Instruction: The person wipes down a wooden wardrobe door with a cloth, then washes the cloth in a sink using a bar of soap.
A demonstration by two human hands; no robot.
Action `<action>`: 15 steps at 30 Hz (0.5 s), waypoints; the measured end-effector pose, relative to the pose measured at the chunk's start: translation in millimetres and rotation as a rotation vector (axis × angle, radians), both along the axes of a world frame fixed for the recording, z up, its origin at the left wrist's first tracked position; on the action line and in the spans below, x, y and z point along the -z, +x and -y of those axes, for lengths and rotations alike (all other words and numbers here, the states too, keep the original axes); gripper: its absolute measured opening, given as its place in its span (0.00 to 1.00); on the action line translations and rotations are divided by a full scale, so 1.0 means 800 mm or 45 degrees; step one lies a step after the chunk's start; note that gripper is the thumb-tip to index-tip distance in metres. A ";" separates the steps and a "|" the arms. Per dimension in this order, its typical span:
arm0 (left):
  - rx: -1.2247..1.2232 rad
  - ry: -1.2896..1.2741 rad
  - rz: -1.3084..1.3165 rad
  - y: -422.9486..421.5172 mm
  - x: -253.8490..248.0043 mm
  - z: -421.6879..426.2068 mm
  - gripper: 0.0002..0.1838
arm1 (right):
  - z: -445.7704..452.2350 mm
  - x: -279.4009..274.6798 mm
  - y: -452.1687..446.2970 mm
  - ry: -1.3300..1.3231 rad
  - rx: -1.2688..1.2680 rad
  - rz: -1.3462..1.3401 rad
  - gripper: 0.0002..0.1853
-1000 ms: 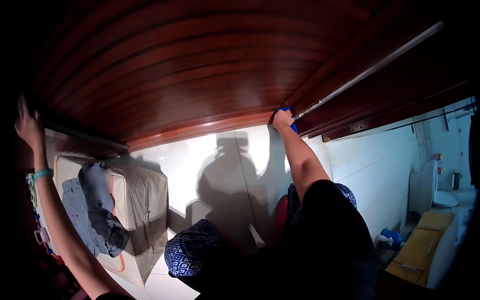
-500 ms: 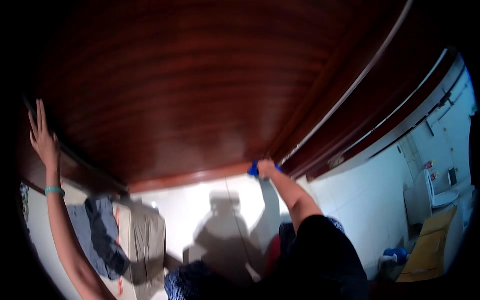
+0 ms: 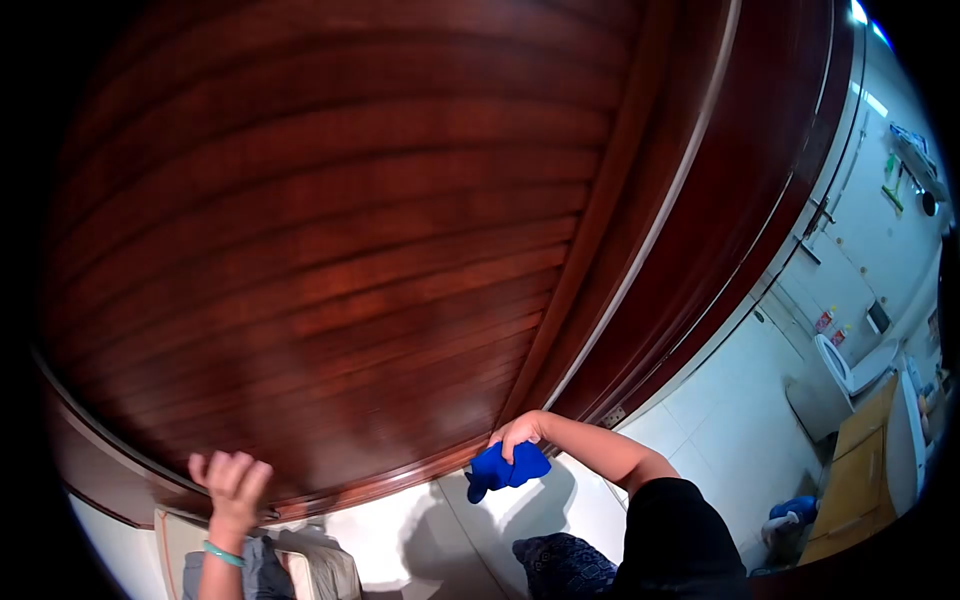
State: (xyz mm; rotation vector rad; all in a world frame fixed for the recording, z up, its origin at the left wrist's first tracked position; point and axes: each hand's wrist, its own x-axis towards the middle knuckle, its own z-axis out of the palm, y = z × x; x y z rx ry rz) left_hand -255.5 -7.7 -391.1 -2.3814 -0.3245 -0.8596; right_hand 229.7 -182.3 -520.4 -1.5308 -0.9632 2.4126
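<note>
A tall slatted reddish-brown wooden door [image 3: 330, 250] fills most of the view. At its lower right corner my right hand [image 3: 522, 434] is closed on a blue cloth [image 3: 508, 469], which hangs down over the pale floor. My left hand [image 3: 232, 486], with a green bracelet [image 3: 222, 554] on the wrist, is raised before the door's lower left part. Its fingers are apart and slightly bent, and nothing is in it.
A beige box-shaped item [image 3: 330, 572] with dark grey clothing [image 3: 262, 570] stands at the lower left. Beyond the door frame [image 3: 700, 260] at right are a toilet [image 3: 850, 375], a wooden cabinet [image 3: 858, 455] and a blue object [image 3: 797, 508] on the floor.
The view has tilted up and shows more of the door. My left hand has left the door's left edge and moved inward. More of the cloth in my right hand now hangs visible.
</note>
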 end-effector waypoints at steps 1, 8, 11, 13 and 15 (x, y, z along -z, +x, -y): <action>0.071 -0.022 -0.115 0.013 -0.009 0.011 0.17 | 0.004 -0.025 -0.005 -0.008 0.000 -0.011 0.19; 0.054 -1.157 -0.095 0.064 0.026 0.150 0.23 | 0.034 -0.168 -0.035 0.241 0.579 -0.634 0.28; -0.234 -1.633 0.160 0.063 0.013 0.252 0.23 | 0.046 -0.255 -0.050 0.272 0.782 -0.960 0.35; -0.422 -1.775 0.488 0.060 0.015 0.322 0.21 | 0.046 -0.318 -0.079 0.329 0.973 -1.145 0.38; -0.516 -1.856 0.780 0.063 0.004 0.373 0.19 | 0.036 -0.369 -0.101 0.320 1.048 -1.213 0.38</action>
